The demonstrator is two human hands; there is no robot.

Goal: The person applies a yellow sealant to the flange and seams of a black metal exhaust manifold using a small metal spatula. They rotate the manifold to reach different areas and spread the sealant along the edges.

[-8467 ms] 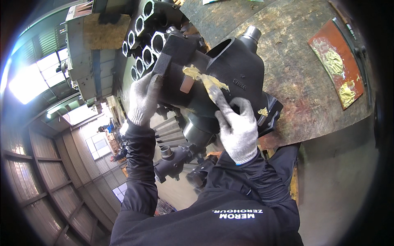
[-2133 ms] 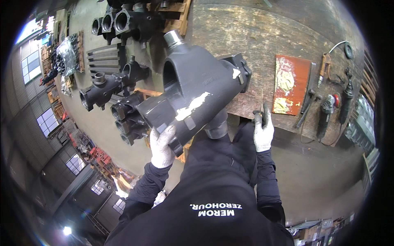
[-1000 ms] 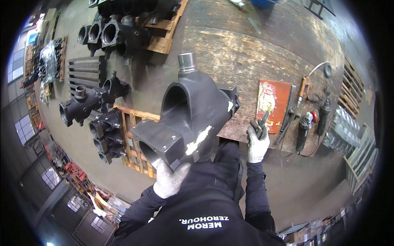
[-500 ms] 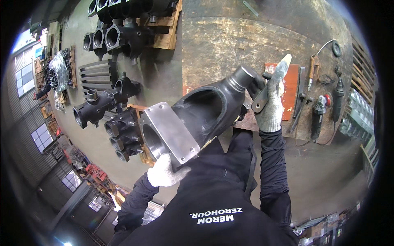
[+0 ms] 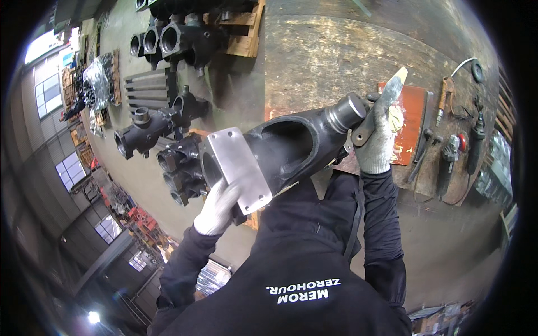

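A black metal casting [image 5: 322, 131], shaped like a pipe fitting with a large oval opening, lies slanted in front of me. Its machined flange [image 5: 238, 168] is bare silver with bolt holes, and a bare threaded neck sits at the other end. My left hand [image 5: 217, 208], in a white glove, grips the flange's near edge, some fingers hidden behind it. In a stained glove, my right hand [image 5: 376, 143] is closed round a putty knife [image 5: 386, 101] beside the neck. Yellowish paste coats the blade tip. Close to that hand is a yellowish paste lump [image 5: 395, 119] on a red plate [image 5: 412, 126].
On the worn workbench [image 5: 330, 61] to the right lie an angle grinder [image 5: 448, 157], another dark power tool [image 5: 477, 131], a wooden-handled tool [image 5: 443, 103] and cables. More black castings [image 5: 148, 131] stand left, some on wooden pallets [image 5: 241, 45].
My left hand has moved up from the flange's lower corner onto its edge and face. The whole view has shifted, with the scene now further right. My right hand still holds the putty knife.
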